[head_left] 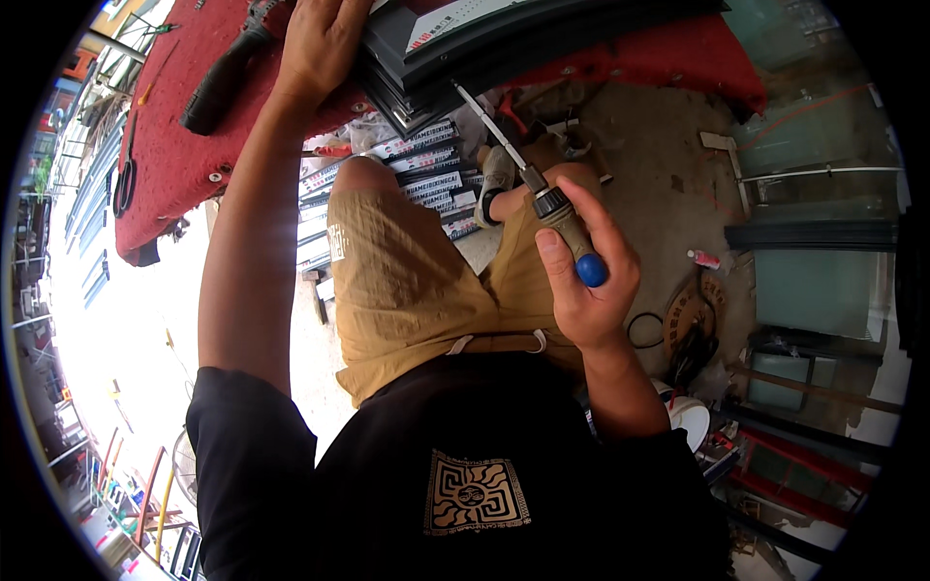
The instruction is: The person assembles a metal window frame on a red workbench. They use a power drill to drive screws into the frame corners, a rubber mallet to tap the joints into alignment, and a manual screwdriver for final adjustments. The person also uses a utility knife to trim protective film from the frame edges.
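My right hand [601,261] is closed round the handle of a screwdriver [562,213]. The handle is brownish with a dark collar and a blue end cap. Its long thin shaft points up and left, and the tip is close to the edge of a stack of dark grey metal profiles [465,73]. At the upper edge, my left hand [325,44] is on the red-covered bench beside the left end of that stack. Its fingers run out of the picture, so their grip is hidden. A dark-handled power tool [228,87] lies just left of that hand.
Black-handled scissors [126,179] lie on the bench's red cloth [179,160]. Below the bench, several printed strips [426,179] are stacked on the floor near my legs. Glass panels [809,300] and dark bars stand at the right. A small pink-and-white bottle [704,259] lies on the floor.
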